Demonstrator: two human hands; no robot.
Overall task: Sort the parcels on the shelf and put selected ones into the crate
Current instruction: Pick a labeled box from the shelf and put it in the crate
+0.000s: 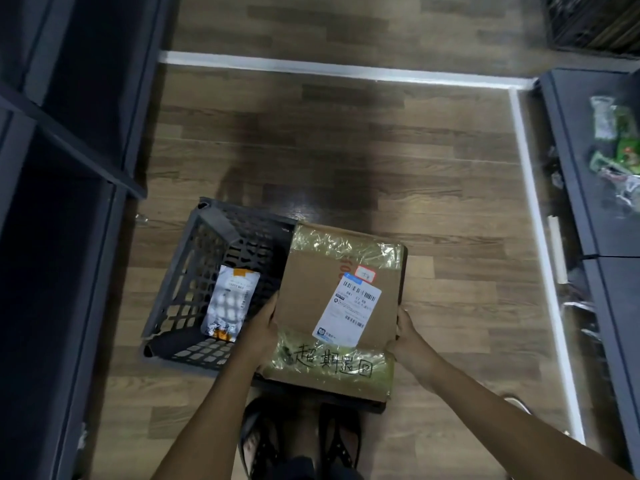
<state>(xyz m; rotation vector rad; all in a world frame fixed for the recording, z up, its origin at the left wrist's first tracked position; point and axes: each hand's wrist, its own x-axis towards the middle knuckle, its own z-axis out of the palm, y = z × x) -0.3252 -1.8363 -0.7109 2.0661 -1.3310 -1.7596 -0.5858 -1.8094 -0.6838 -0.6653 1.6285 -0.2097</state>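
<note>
A large brown cardboard parcel [311, 299] with clear tape, a white shipping label and black handwriting lies over the right half of the dark plastic crate [194, 271] on the floor. My left hand [265, 322] grips the parcel's left edge, and my right hand [405, 327] grips its right edge. Inside the crate's left half lies a small white and orange packet [230, 303].
Dark shelving [62, 133] runs along the left. At the right stands another dark shelf [588, 168] with green and white packets [613, 140] on it. White tape lines [346, 69] mark the wooden floor. My feet in dark sandals [298, 441] stand just below the crate.
</note>
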